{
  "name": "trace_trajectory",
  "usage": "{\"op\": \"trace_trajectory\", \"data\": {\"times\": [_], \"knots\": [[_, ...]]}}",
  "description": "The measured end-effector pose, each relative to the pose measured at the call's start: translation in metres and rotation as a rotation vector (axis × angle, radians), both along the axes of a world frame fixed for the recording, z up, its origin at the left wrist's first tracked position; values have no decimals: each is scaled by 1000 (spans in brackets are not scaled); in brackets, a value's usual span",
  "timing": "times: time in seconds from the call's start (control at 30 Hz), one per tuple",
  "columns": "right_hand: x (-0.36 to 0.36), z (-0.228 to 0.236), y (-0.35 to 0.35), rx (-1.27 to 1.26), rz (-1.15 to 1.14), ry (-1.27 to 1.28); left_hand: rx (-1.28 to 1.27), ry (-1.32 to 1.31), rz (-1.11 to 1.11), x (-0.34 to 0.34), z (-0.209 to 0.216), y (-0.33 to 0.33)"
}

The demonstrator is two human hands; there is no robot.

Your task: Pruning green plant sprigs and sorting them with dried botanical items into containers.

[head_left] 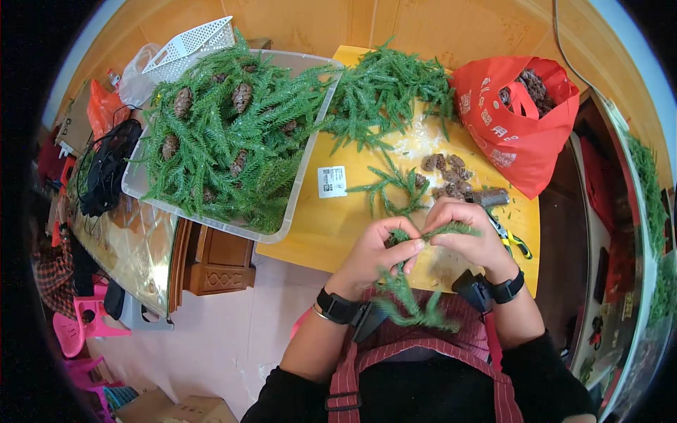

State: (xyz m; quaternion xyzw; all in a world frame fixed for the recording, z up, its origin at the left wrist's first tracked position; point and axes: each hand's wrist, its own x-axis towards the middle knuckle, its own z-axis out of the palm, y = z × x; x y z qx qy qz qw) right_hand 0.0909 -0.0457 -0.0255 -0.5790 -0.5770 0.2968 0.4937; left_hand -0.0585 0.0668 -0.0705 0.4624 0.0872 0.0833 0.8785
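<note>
My left hand is closed around a green artificial pine sprig, whose needled branches hang below it toward my apron. My right hand pinches another tip of the greenery close to the left fingertips, so the two hands nearly touch. Just beyond them a loose pine sprig lies on the yellow table. Several brown pine cones sit in a cluster beside it, with a small brownish cylinder at their right. Yellow-and-black handled pliers lie by my right wrist.
A translucent bin on the left is heaped with pine branches and cones. More loose greenery is piled at the table's back. A red bag of cones stands at right. A white printed card lies near the bin.
</note>
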Motion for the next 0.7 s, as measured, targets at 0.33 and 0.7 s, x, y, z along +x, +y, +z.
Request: {"op": "trace_trajectory", "data": {"times": [0.33,0.7], "knots": [[-1,-8,-6,-356,54,751,50,-136,-120,-4,1,2],[-9,-16,-31,-206,-122,751,-199,9,416,5,-12,8]]}}
